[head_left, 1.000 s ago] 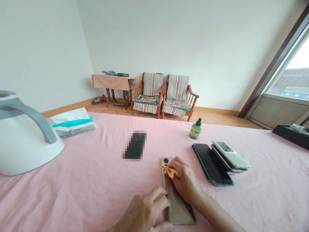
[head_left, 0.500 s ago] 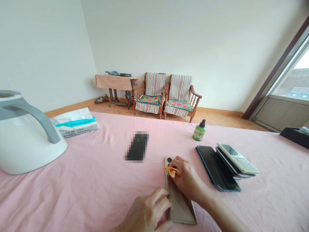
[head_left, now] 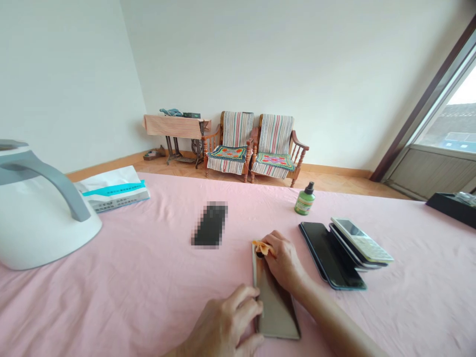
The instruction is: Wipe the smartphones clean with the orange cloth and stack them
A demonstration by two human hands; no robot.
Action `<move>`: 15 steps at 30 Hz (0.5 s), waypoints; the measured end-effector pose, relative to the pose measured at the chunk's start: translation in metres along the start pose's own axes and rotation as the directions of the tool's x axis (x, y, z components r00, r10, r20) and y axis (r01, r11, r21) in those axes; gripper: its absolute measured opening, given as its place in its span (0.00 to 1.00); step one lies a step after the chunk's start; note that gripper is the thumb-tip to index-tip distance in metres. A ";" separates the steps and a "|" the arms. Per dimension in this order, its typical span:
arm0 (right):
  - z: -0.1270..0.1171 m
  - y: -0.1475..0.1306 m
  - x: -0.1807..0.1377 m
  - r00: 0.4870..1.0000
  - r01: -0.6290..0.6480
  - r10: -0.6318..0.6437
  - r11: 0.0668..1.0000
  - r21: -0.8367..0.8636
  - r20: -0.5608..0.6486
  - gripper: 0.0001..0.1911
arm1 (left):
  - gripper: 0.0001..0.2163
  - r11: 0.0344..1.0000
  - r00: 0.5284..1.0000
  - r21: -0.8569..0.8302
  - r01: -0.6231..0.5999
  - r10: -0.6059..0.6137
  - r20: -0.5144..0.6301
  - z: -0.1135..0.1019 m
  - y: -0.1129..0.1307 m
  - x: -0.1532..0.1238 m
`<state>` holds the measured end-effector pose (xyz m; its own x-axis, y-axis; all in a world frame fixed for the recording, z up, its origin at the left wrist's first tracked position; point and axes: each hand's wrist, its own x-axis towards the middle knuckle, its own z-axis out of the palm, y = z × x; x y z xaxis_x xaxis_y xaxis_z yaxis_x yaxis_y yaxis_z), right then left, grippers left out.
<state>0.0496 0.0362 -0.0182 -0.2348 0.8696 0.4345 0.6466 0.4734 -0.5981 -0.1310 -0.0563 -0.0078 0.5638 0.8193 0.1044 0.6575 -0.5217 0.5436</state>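
Bracing a flat gold-beige phone with a glossy back (head_left: pixel 277 312), your left hand (head_left: pixel 226 320) lay with its fingers loosely bent against the phone's left long edge, touching but not closed around it. Your right hand (head_left: pixel 284 258) grasped a small crumpled orange cloth (head_left: pixel 263 247) between its fingers, pressed to the far end of the phone beside a dark round camera lens (head_left: pixel 260 255). The phone lay back up on a wrinkled pink fabric cover (head_left: pixel 148 277), directly in front of you, far end tipped slightly left.

Handling, by judgement: phone probably light to moderate in weight, stiff throughout, smooth enough to skid on loose fabric under a sideways push. Glass and lenses likely scratch-prone and fragile if dropped. Best hold: both long edges near mid-length, clear of the lenses. Cloth appeared soft and nearly weightless; a bunched pinch suited it.

Surroundings: to the right of your right hand lay a dark-screened black phone (head_left: pixel 330 253), just beside a small pile topped by a white keypad handset (head_left: pixel 362 240). Beyond them stood a green spray bottle with a black cap (head_left: pixel 304 201), upright. A dark rectangular object (head_left: pixel 210 224) lay farther left, its details pixelated.
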 end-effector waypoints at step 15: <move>0.003 0.001 -0.003 1.000 0.007 -0.007 1.000 0.004 -0.006 0.11 | 0.20 0.999 1.000 -0.041 0.023 -0.024 -0.014 -0.002 0.003 -0.001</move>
<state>0.0483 0.0348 -0.0221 -0.2352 0.8654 0.4423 0.6421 0.4800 -0.5977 -0.1303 -0.0582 -0.0045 0.5409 0.8348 0.1028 0.6494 -0.4922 0.5797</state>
